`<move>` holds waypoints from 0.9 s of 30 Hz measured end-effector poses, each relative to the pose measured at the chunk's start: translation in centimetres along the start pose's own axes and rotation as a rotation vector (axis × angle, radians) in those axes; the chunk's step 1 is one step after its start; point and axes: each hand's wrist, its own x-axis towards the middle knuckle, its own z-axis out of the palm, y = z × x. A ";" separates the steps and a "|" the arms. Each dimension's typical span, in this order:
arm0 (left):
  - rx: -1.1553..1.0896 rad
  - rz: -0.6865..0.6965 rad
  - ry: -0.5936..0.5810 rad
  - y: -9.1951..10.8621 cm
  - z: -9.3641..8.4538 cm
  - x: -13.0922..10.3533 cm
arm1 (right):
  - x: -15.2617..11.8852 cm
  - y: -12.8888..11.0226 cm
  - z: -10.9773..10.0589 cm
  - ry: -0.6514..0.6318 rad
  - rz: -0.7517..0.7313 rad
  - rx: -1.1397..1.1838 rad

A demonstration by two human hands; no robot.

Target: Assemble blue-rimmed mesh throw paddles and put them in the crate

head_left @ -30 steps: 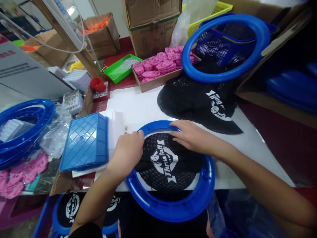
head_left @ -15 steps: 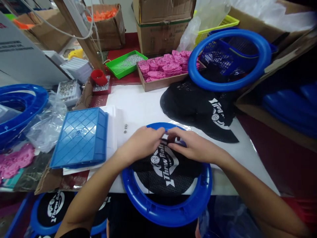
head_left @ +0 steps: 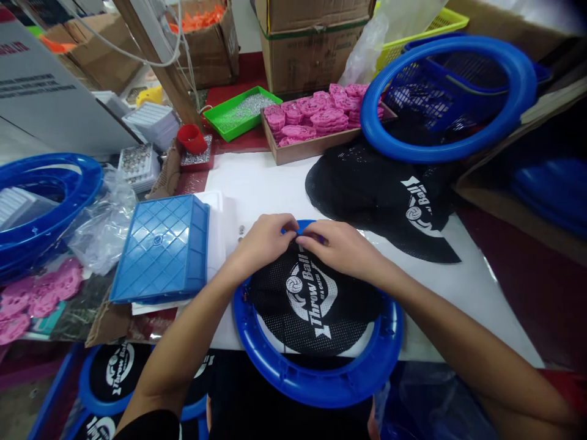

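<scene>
Left hand [head_left: 267, 240] and right hand [head_left: 343, 245] pinch the mesh [head_left: 293, 327], likely light and limp, best gripped by its edge, the stiffer ring [head_left: 323, 390] under their fingertips.

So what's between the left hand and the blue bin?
From the blue bin to the left hand: a white object along the bin's side, then a few tiny shiny pieces on white sheeting. The head view shows it.
</scene>
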 end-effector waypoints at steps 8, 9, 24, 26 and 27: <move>0.117 0.010 0.050 -0.4 0.6 0.2 | -0.2 -0.1 0.0 0.033 0.096 -0.206; 0.142 0.011 0.053 -0.4 0.6 0.2 | -0.2 0.0 -0.1 0.037 0.124 -0.185; 0.205 -0.030 0.029 0.1 0.9 0.4 | 0.1 -0.1 0.3 -0.034 0.149 -0.478; 0.196 -0.035 0.027 0.2 0.8 0.4 | 0.2 0.0 0.0 -0.046 0.124 -0.444; 0.192 -0.035 0.026 0.2 0.8 0.4 | 0.3 0.0 -0.2 -0.052 0.111 -0.425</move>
